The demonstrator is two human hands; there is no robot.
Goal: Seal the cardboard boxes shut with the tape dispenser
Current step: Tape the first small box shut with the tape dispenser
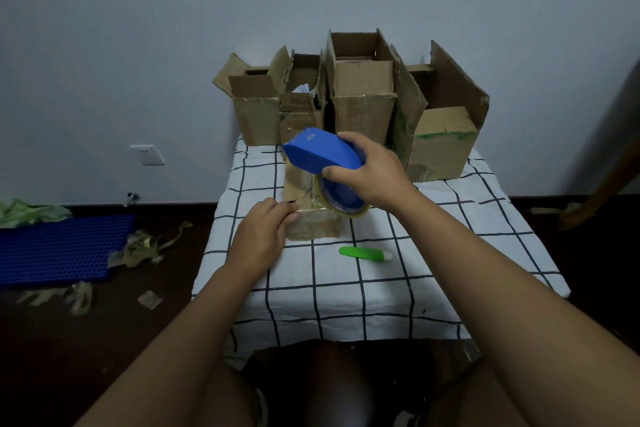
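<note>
A small closed cardboard box [313, 224] lies on the checked tablecloth [346, 288] in front of me. My right hand [372, 172] grips a blue tape dispenser [320, 152] above the box, its tape roll [341, 201] low over the box's right top edge. My left hand [265, 230] rests against the box's near left corner with its fingers touching the cardboard. Several open boxes [362, 94] stand in a row at the back of the table.
A green utility knife [365, 252] lies on the cloth right of the small box. On the dark floor to the left are a blue plastic mat [62, 246] and scraps of used tape [145, 250]. A wall socket [147, 154] is on the wall.
</note>
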